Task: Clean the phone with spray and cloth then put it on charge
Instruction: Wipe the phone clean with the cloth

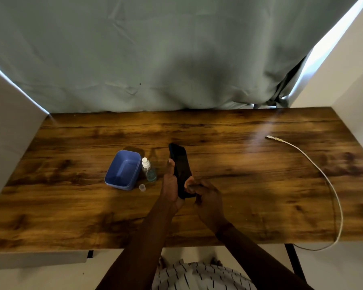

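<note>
A black phone (180, 164) is held upright above the middle of the wooden table (71, 206). My left hand (170, 185) grips its left edge and lower back. Closed fingers of my right hand (203, 194) press on the phone's lower right corner; whether a cloth lies under them I cannot tell. A small clear spray bottle (148, 169) with a white nozzle stands just left of the phone, its loose cap (142, 187) on the table in front of it. A white charging cable (314, 164) lies at the right, its plug (269, 137) pointing left.
An open blue plastic box (123, 169) sits left of the spray bottle. A grey-green curtain (155, 59) hangs behind the table. White walls close in on both sides. The cable drops over the table's front right edge.
</note>
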